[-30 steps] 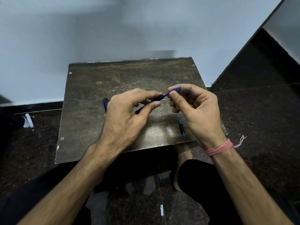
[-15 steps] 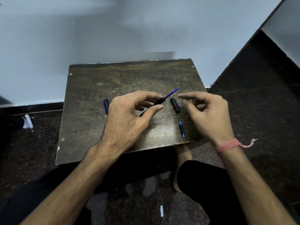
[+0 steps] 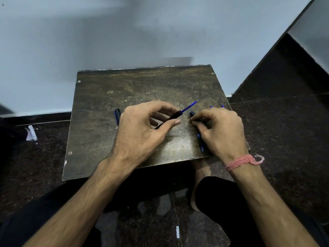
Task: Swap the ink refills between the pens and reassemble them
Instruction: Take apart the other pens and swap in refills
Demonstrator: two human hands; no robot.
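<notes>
- The lower length of the black pen barrel is hidden inside the left hand, whose grip covers it.
- The small black piece at the right hand shows only its far end; whether the fingertips clamp it cannot be told.
- A blue pen part near the table front edge is half covered by the right hand.
- Two blue tips peek out beyond the right hand's knuckles; their bodies are hidden.
- The dark cap beyond the left hand is partly hidden by it.
- Both forearms are cut off by the bottom edge.

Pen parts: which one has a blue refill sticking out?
The black barrel held in the left hand; its blue refill juts out, off the board.
</notes>
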